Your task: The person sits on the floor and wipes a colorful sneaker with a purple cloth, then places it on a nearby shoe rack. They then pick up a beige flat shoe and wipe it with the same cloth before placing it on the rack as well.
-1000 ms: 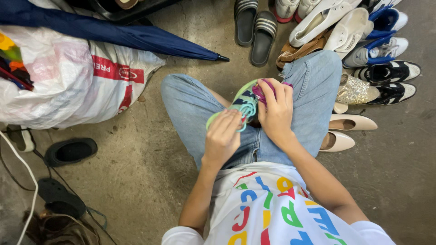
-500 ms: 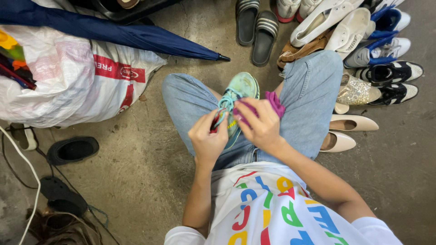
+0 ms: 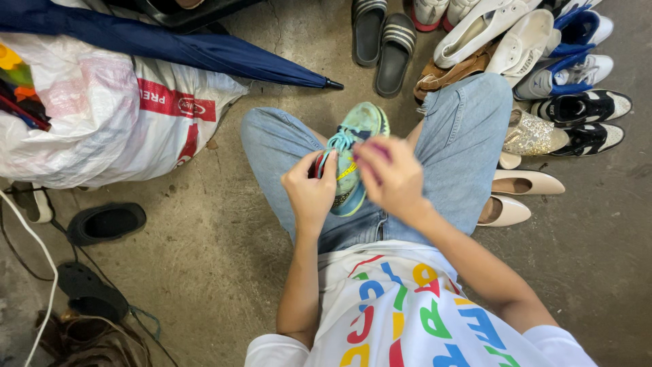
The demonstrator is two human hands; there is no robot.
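Note:
A mint-green sneaker [image 3: 358, 129] with turquoise laces rests on my lap between my knees, toe pointing away from me. My left hand [image 3: 311, 189] pinches a turquoise lace at the shoe's left side. My right hand [image 3: 388, 175] hovers over the shoe's tongue, blurred, fingers curled around a lace end with a pink-purple tip. I sit on the concrete floor in blue jeans and a white shirt with coloured letters.
A folded navy umbrella [image 3: 176, 44] lies across a big white plastic sack [image 3: 102, 122] at left. Several shoes and black slides [image 3: 384, 37] crowd the top right; beige flats [image 3: 523, 183] lie by my right knee. Black shoes [image 3: 105, 223] and cables lie at lower left.
The sneaker has turned from sole-up and sideways to lying lengthwise on my lap, toe away. Both hands shifted back toward me and now pull at the laces.

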